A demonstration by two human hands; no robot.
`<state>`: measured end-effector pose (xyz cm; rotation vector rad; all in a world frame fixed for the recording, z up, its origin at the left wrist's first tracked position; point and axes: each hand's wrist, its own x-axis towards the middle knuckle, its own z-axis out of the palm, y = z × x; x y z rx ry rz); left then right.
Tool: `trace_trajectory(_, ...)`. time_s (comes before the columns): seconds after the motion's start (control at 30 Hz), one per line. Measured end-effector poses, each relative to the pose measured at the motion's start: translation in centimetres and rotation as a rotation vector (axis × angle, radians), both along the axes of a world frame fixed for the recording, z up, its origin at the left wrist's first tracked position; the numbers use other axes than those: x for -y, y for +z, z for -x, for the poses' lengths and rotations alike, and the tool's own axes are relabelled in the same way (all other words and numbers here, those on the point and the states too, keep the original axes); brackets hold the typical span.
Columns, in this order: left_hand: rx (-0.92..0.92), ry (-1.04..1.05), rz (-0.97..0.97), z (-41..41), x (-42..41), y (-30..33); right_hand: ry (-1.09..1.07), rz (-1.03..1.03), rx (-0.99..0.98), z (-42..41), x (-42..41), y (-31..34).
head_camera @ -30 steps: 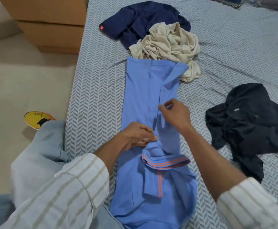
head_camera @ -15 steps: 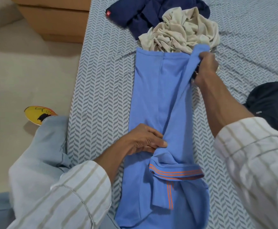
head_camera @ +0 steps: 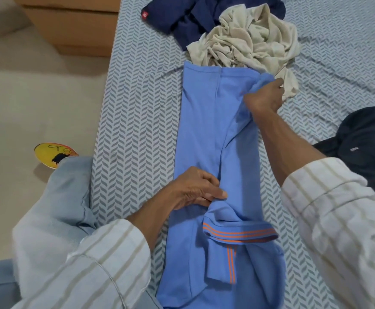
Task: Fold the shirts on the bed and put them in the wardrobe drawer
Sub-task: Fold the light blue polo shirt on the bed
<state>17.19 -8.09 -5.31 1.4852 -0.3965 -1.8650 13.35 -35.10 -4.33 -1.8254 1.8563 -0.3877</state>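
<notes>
Blue shirt (head_camera: 206, 121) lies lengthwise on bed (head_camera: 133, 112), near its left edge, sides folded in. Left hand (head_camera: 195, 190) pinches a fold at shirt's middle; right hand (head_camera: 263, 97) grips far right hem corner, w/ cloth bunched in fingers. Beige shirt (head_camera: 246, 41) & navy shirt (head_camera: 188, 16) crumpled just beyond hem; black shirt (head_camera: 365, 139) to the right.

A wooden cabinet (head_camera: 75, 25) stands on beige floor (head_camera: 30, 103) beside the bed (head_camera: 133, 112).
</notes>
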Motion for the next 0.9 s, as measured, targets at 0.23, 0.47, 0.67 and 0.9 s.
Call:
trace_trajectory(0.23,0.007,0.020,-0.009,0.0,0.2,0.0,0.078,0.098,-0.284,0.7,0.5,0.3)
trace_trajectory(0.47,0.019,0.005,-0.011,-0.2,0.2,0.1,0.092,0.225,-0.081,-1.4,1.6,3.0)
trace_trajectory(0.67,0.038,0.029,-0.034,-0.1,0.3,0.1,0.151,0.069,0.161,-6.3,1.6,2.2)
trace_trajectory(0.9,0.108,0.055,-0.031,0.2,0.3,-0.3,0.212,-0.116,0.312,-7.4,1.0,-1.9)
